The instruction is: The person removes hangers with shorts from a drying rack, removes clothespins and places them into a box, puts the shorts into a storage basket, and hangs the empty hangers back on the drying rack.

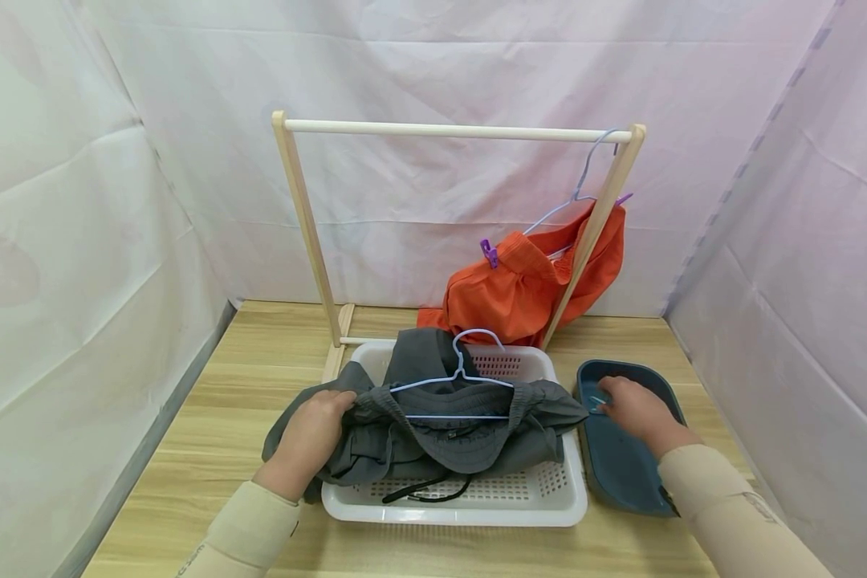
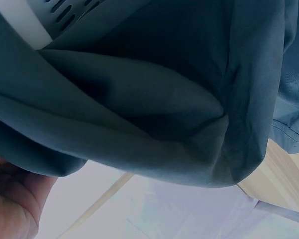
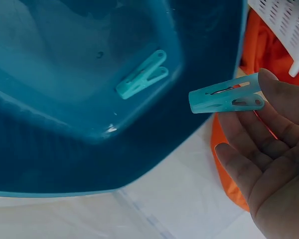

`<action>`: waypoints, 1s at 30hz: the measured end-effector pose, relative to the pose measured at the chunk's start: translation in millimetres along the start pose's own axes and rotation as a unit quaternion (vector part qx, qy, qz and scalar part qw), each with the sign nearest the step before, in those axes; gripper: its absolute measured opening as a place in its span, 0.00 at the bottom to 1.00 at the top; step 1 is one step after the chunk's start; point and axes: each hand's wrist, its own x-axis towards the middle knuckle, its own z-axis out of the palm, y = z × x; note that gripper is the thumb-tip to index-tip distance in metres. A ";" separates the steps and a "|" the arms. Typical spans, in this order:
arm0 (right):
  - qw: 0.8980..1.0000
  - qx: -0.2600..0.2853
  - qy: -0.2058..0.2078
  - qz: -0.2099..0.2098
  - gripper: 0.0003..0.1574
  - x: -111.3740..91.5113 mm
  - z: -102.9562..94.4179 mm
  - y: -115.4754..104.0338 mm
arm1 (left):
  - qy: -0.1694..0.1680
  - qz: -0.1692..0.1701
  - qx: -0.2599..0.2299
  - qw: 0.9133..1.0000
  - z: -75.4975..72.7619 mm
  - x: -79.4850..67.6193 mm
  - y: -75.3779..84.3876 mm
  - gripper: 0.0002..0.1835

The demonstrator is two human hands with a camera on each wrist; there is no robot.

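And there at nine o'clock of the white basket (image 1: 455,516), the left hand (image 1: 314,429) had its fingers closed around a fold of the gray pants (image 1: 470,451), draped over that basket. Soft, limp cloth, by the look of it, best taken at the gathered waistband! A blue hanger (image 1: 461,373) sat in the waist, hook toward twelve. Over at three, by the navy tray (image 1: 628,474), the right hand (image 3: 279,149) pinched a teal clip (image 3: 207,101) between nearly closed fingers: light, springy, smooth plastic, probably best held by the handles.
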 end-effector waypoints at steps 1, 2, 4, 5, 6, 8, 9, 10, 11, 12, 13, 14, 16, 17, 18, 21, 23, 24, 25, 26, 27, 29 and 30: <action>1.000 -0.002 0.000 -0.003 0.24 1.1 1.4 1.3 | 0.000 0.000 0.000 1.000 0.1 -0.1 -0.1 0.13; 1.000 -0.004 0.000 -0.005 0.24 2.0 2.6 2.3 | 0.000 0.000 0.000 1.000 0.2 -0.2 -0.2 0.13; 1.000 -0.008 0.001 -0.009 0.23 3.3 5.5 4.1 | 0.000 0.000 0.001 1.000 0.4 -0.1 -0.6 0.13; 1.000 -0.010 0.001 -0.010 0.21 4.0 6.8 5.0 | 0.001 -0.001 0.002 1.000 0.5 -0.1 -0.7 0.13; 1.000 -0.012 -0.001 -0.011 0.21 4.7 7.9 5.8 | 0.002 -0.001 0.002 1.000 0.5 -0.1 -0.8 0.13; 1.000 -0.011 -0.006 -0.009 0.19 5.7 10.3 6.9 | 0.004 -0.002 0.004 1.000 0.7 0.0 -1.2 0.13; 1.000 -0.012 -0.008 -0.008 0.19 6.0 11.6 7.4 | 0.004 -0.001 0.004 1.000 0.7 -0.2 -1.2 0.13; 1.000 -0.010 -0.011 -0.007 0.18 6.3 12.4 7.7 | 0.005 -0.001 0.004 1.000 0.8 -0.1 -1.4 0.13; 1.000 -0.011 -0.014 -0.008 0.17 6.6 13.2 8.0 | 0.006 0.000 0.004 1.000 0.9 -0.2 -1.3 0.13; 1.000 -0.012 -0.016 -0.009 0.17 6.9 14.1 8.4 | 0.006 0.000 0.003 1.000 0.7 -0.2 -1.2 0.13; 1.000 -0.013 -0.018 -0.011 0.16 7.3 15.1 9.0 | 0.005 0.000 0.003 1.000 0.7 -0.3 -1.1 0.13; 1.000 -0.014 -0.018 -0.013 0.14 7.6 15.8 9.3 | 0.005 0.000 0.002 1.000 0.8 -0.4 -1.1 0.13; 1.000 -0.016 -0.019 -0.018 0.12 8.0 17.3 9.8 | 0.005 -0.001 0.001 1.000 1.0 -0.4 -1.4 0.13; 0.999 -0.018 -0.018 -0.019 0.10 8.6 18.3 10.3 | 0.005 -0.001 0.001 1.000 1.0 -0.5 -1.3 0.13; 1.000 -0.017 -0.017 -0.019 0.09 9.0 19.6 10.9 | 0.005 -0.002 0.001 1.000 0.8 -0.5 -1.3 0.13; 0.999 -0.018 -0.021 -0.016 0.08 10.5 24.0 12.9 | 0.005 -0.001 0.000 1.000 0.8 -0.4 -1.0 0.13; 0.999 -0.020 -0.025 -0.014 0.08 12.0 27.4 14.9 | 0.005 0.000 0.001 1.000 0.6 -0.2 -0.6 0.13; 0.999 -0.022 -0.028 -0.014 0.08 12.6 29.1 15.9 | 0.006 0.000 0.001 1.000 0.7 -0.3 -0.6 0.13; 0.999 -0.026 -0.030 -0.014 0.08 13.2 30.5 16.7 | 0.007 0.000 0.001 1.000 0.8 -0.3 -0.6 0.13; 0.999 -0.028 -0.032 -0.015 0.08 13.7 31.8 17.5 | 0.008 0.000 0.001 1.000 0.7 -0.3 -0.6 0.13; 0.999 -0.031 -0.033 -0.016 0.08 14.2 33.1 18.4 | 0.009 0.000 0.002 1.000 0.7 -0.4 -0.7 0.13; 0.999 -0.036 -0.035 -0.019 0.08 14.9 35.0 19.3 | 0.011 0.001 0.002 1.000 1.2 -0.4 -1.0 0.13; 0.998 -0.038 -0.036 -0.019 0.08 15.1 35.7 19.6 | 0.011 0.000 0.003 1.000 1.5 -0.4 -1.1 0.13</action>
